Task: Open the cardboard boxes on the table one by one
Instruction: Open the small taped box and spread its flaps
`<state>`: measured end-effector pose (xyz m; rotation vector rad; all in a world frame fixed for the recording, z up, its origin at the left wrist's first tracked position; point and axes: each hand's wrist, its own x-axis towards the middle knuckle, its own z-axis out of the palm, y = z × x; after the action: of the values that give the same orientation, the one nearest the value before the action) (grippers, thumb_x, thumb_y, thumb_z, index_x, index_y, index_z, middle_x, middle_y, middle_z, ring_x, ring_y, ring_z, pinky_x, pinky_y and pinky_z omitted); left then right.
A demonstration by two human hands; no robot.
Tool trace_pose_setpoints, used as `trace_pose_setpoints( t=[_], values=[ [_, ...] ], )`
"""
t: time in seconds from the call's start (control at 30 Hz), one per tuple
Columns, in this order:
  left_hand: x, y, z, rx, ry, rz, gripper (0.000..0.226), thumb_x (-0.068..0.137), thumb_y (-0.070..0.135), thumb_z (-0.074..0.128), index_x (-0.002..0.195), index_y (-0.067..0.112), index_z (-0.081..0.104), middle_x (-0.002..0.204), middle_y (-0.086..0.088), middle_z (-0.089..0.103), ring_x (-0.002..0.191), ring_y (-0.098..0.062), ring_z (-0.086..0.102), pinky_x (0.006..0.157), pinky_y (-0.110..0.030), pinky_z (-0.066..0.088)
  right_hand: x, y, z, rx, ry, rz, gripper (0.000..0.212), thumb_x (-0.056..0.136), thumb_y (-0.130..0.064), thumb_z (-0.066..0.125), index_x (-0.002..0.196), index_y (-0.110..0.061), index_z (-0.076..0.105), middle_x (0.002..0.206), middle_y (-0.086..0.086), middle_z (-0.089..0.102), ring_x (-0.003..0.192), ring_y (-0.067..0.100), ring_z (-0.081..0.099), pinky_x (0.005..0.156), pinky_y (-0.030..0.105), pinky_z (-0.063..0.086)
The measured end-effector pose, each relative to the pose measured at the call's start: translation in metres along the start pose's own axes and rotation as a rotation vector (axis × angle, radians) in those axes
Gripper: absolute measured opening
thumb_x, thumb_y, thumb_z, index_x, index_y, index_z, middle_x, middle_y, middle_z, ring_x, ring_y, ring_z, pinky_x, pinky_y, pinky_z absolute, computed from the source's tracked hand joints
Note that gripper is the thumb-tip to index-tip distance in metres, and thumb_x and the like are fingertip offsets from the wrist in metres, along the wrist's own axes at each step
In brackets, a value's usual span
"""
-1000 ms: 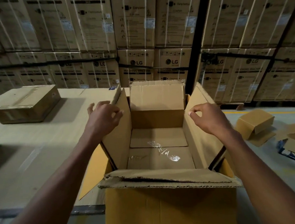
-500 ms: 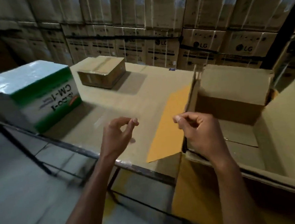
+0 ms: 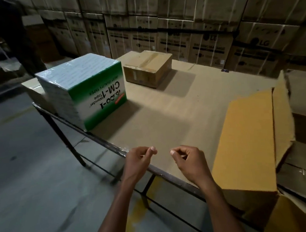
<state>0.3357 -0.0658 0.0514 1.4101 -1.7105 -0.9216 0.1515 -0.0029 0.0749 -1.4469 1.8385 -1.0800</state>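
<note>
Left hand point(image 3: 140, 160) and right hand point(image 3: 188, 160) hover over the near tabletop point(image 3: 176, 113) edge, fingers loosely curled, grasping nothing. At 3 o'clock the opened box point(image 3: 300, 121) stands with its flaps point(image 3: 247, 141) spread. At 12 o'clock lies the taped box point(image 3: 149, 68), still sealed: stiff cardboard, probably light; the slick tape seam along its top looks the place to start. At 10 o'clock the green carton point(image 3: 89, 90), film-wrapped, likely slippery. Nothing lies between hands and either box. Stacked cartons point(image 3: 214, 27) wall the back.

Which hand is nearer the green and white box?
Left. The left hand hovers over the table's near edge, right of the green and white box; the right hand is farther right, beside the opened box.
</note>
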Motion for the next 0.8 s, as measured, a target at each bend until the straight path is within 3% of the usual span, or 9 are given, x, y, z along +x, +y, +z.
trace_pose_setpoints(
  t=[0.13, 0.2, 0.27, 0.37, 0.43, 0.53, 0.63, 0.7, 0.8],
  values=[
    [0.048, -0.03, 0.001, 0.002, -0.047, -0.054, 0.026, 0.099, 0.037, 0.064, 0.087, 0.026, 0.083, 0.078, 0.008, 0.078, 0.071, -0.009, 0.071, 0.068, -0.031, 0.055, 0.05, 0.01, 0.033, -0.046, -0.029, 0.052, 0.015, 0.099, -0.031, 0.068, 0.106, -0.022, 0.078, 0.096, -0.014, 0.074, 0.088, -0.006, 0.066, 0.07, 0.009, 0.051],
    [0.072, -0.044, 0.0, 0.014, -0.062, -0.079, 0.026, 0.099, 0.038, 0.063, 0.088, 0.025, 0.083, 0.076, 0.006, 0.077, 0.071, -0.013, 0.072, 0.069, -0.034, 0.055, 0.08, 0.014, 0.048, -0.076, -0.018, 0.095, 0.014, 0.098, -0.034, 0.068, 0.104, -0.026, 0.078, 0.1, -0.015, 0.075, 0.09, -0.003, 0.067, 0.081, 0.024, 0.059],
    [0.094, -0.055, -0.001, 0.008, -0.07, -0.085, 0.026, 0.099, 0.037, 0.064, 0.087, 0.024, 0.083, 0.072, 0.012, 0.076, 0.069, -0.003, 0.07, 0.066, -0.029, 0.053, 0.109, 0.017, 0.06, -0.094, -0.02, 0.128, 0.014, 0.097, -0.036, 0.068, 0.103, -0.027, 0.078, 0.103, -0.015, 0.076, 0.093, 0.001, 0.068, 0.089, 0.034, 0.059],
    [0.131, -0.068, 0.001, -0.007, -0.097, -0.098, 0.022, 0.098, 0.032, 0.066, 0.086, 0.023, 0.082, 0.049, 0.019, 0.059, 0.048, 0.007, 0.052, 0.05, -0.015, 0.036, 0.156, 0.021, 0.071, -0.125, -0.048, 0.155, 0.017, 0.097, -0.03, 0.069, 0.108, -0.021, 0.079, 0.108, -0.006, 0.077, 0.099, 0.01, 0.069, 0.092, 0.03, 0.056],
    [0.155, -0.08, 0.006, -0.047, -0.1, -0.099, 0.016, 0.097, 0.03, 0.069, 0.09, 0.022, 0.081, 0.06, 0.018, 0.066, 0.055, 0.006, 0.057, 0.055, -0.017, 0.042, 0.187, 0.026, 0.075, -0.177, -0.05, 0.177, 0.018, 0.095, -0.031, 0.07, 0.106, -0.021, 0.08, 0.108, -0.005, 0.078, 0.102, 0.014, 0.071, 0.094, 0.031, 0.055],
    [0.197, -0.096, 0.019, -0.141, -0.135, -0.132, 0.013, 0.095, 0.025, 0.072, 0.103, 0.019, 0.079, 0.093, 0.012, 0.078, 0.082, 0.004, 0.07, 0.074, -0.017, 0.054, 0.244, 0.032, 0.079, -0.241, -0.082, 0.234, 0.017, 0.095, -0.033, 0.069, 0.105, -0.022, 0.079, 0.107, -0.003, 0.078, 0.102, 0.016, 0.071, 0.091, 0.028, 0.053],
    [0.238, -0.109, 0.035, -0.2, -0.181, -0.158, 0.019, 0.095, 0.024, 0.071, 0.113, 0.018, 0.076, 0.1, 0.006, 0.076, 0.092, -0.006, 0.072, 0.082, -0.023, 0.058, 0.305, 0.039, 0.082, -0.326, -0.125, 0.267, 0.017, 0.094, -0.033, 0.068, 0.105, -0.023, 0.078, 0.108, -0.001, 0.076, 0.099, 0.02, 0.07, 0.086, 0.027, 0.051],
    [0.266, -0.115, 0.043, -0.213, -0.204, -0.175, 0.019, 0.095, 0.024, 0.071, 0.114, 0.02, 0.075, 0.101, 0.004, 0.075, 0.094, -0.013, 0.071, 0.082, -0.022, 0.057, 0.345, 0.043, 0.085, -0.373, -0.152, 0.288, 0.018, 0.093, -0.032, 0.068, 0.107, -0.025, 0.077, 0.111, 0.0, 0.076, 0.101, 0.021, 0.07, 0.086, 0.027, 0.051],
    [0.309, -0.125, 0.048, -0.159, -0.233, -0.185, 0.019, 0.096, 0.027, 0.069, 0.115, 0.025, 0.072, 0.099, 0.006, 0.072, 0.088, -0.007, 0.068, 0.068, -0.007, 0.049, 0.41, 0.048, 0.094, -0.42, -0.191, 0.315, 0.021, 0.092, -0.03, 0.068, 0.111, -0.026, 0.077, 0.115, 0.001, 0.076, 0.103, 0.021, 0.07, 0.09, 0.028, 0.054]
  ],
)
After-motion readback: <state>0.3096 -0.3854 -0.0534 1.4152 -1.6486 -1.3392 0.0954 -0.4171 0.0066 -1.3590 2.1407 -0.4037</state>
